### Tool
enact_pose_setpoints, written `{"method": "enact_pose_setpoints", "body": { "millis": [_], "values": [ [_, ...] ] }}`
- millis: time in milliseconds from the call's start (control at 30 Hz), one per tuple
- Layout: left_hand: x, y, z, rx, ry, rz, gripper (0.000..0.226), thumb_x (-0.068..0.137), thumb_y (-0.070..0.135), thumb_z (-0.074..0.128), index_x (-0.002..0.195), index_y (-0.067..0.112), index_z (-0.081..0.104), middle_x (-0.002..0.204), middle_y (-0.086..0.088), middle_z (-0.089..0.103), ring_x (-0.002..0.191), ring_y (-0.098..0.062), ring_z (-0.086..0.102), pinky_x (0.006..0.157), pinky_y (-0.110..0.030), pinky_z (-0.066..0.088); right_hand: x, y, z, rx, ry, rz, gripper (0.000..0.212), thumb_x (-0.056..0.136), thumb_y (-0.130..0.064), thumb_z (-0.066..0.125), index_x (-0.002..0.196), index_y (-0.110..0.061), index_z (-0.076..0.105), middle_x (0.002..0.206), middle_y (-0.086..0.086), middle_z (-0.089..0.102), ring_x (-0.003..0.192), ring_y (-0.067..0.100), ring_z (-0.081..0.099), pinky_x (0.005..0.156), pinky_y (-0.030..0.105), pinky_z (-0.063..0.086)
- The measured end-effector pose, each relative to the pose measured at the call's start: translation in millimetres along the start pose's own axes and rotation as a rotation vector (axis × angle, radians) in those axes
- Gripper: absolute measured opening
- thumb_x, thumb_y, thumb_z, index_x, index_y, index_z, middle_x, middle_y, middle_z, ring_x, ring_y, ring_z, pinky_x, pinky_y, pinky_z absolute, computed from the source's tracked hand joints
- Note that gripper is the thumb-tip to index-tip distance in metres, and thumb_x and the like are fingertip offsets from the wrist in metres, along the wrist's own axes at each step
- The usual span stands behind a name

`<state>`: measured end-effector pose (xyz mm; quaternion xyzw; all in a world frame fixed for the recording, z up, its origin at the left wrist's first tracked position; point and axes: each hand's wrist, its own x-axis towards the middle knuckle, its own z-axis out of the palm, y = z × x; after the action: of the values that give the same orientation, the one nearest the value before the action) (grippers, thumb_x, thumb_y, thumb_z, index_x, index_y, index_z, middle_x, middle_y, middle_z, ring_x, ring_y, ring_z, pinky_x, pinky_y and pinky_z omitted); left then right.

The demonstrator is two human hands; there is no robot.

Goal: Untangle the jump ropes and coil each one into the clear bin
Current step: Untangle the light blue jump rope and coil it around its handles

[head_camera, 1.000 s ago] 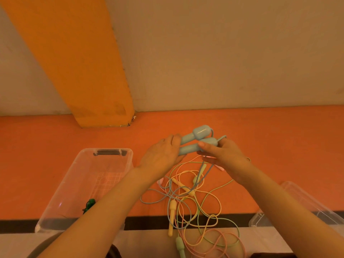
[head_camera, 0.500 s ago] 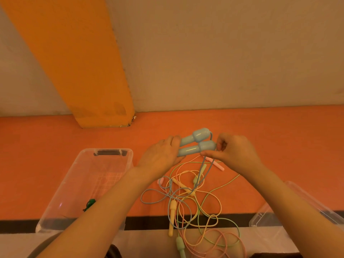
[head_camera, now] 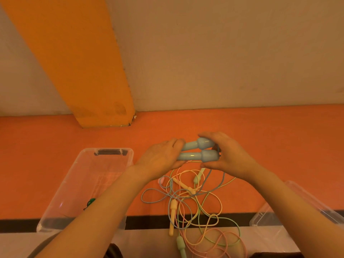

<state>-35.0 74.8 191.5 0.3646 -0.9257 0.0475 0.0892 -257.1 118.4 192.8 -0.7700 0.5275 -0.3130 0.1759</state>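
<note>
Two blue jump-rope handles (head_camera: 198,150) lie side by side in the air above the orange surface. My left hand (head_camera: 162,158) grips their thin ends, and my right hand (head_camera: 226,155) is cupped around their thick ends. The blue cord hangs down from the handles into a tangled pile of ropes (head_camera: 193,200): yellow, green, pink and blue cords with a yellow handle (head_camera: 173,211) and a green handle (head_camera: 181,245). The clear bin (head_camera: 84,174) stands to the left, under my left forearm, with a small dark green item (head_camera: 90,202) inside.
A second clear container (head_camera: 279,218) sits at the right edge under my right forearm. An orange pillar (head_camera: 89,71) and a pale wall rise behind the orange surface. A black strip and a pale floor run along the near edge.
My right hand has moved from pinching the cord beside the handles to cupping over their thick ends. The left hand has held its grip in nearly the same place.
</note>
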Motion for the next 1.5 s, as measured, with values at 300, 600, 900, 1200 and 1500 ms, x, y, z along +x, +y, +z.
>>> {"method": "enact_pose_setpoints", "body": {
  "millis": [300, 600, 900, 1200, 1500],
  "values": [
    [-2, 1, -6, 0.062, 0.030, 0.025, 0.061, 0.083, 0.065, 0.036, 0.110, 0.014, 0.058, 0.092, -0.002, 0.062, 0.077, -0.024, 0.064, 0.051, -0.028, 0.030, -4, -3, 9, -0.011, -0.012, 0.000, 0.075, 0.064, -0.017, 0.085, 0.130, -0.018, 0.051, 0.115, -0.008, 0.052, 0.089, -0.022, 0.043, 0.070, 0.000, 0.032],
    [-1, -9, -7, 0.111, 0.025, 0.006, 0.057, 0.090, 0.062, 0.039, 0.117, 0.014, 0.053, 0.100, -0.004, 0.064, 0.081, -0.028, 0.066, 0.053, -0.028, 0.030, -2, 2, 9, 0.114, -0.077, 0.151, 0.076, 0.077, -0.004, 0.074, 0.141, -0.021, 0.035, 0.097, -0.001, 0.058, 0.074, -0.012, 0.055, 0.062, 0.004, 0.038],
    [0, -7, -7, 0.159, -0.061, -0.037, 0.065, 0.092, 0.063, 0.036, 0.143, 0.024, 0.027, 0.122, -0.003, 0.056, 0.103, -0.031, 0.061, 0.069, -0.035, 0.045, -6, 7, 1, -0.007, -0.093, 0.189, 0.029, 0.082, 0.000, 0.061, 0.108, -0.014, 0.060, 0.075, -0.009, 0.057, 0.063, 0.003, 0.050, 0.058, 0.023, 0.033],
    [-3, -18, -15, 0.098, -0.024, -0.190, 0.061, 0.092, 0.059, 0.043, 0.138, 0.020, 0.035, 0.119, -0.005, 0.059, 0.098, -0.033, 0.062, 0.063, -0.034, 0.037, -4, 16, -1, -0.019, -0.061, 0.246, 0.016, 0.092, -0.006, 0.056, 0.106, -0.008, 0.064, 0.081, 0.002, 0.065, 0.073, 0.016, 0.060, 0.060, 0.015, 0.038],
    [-1, -16, -19, 0.031, 0.013, -0.338, 0.060, 0.093, 0.057, 0.042, 0.138, 0.018, 0.034, 0.120, -0.007, 0.060, 0.100, -0.034, 0.061, 0.063, -0.035, 0.033, -6, 22, 9, 0.066, -0.034, 0.323, 0.010, 0.085, -0.011, 0.069, 0.094, -0.014, 0.068, 0.084, 0.005, 0.070, 0.077, 0.017, 0.067, 0.069, 0.023, 0.048]
  ]
}}
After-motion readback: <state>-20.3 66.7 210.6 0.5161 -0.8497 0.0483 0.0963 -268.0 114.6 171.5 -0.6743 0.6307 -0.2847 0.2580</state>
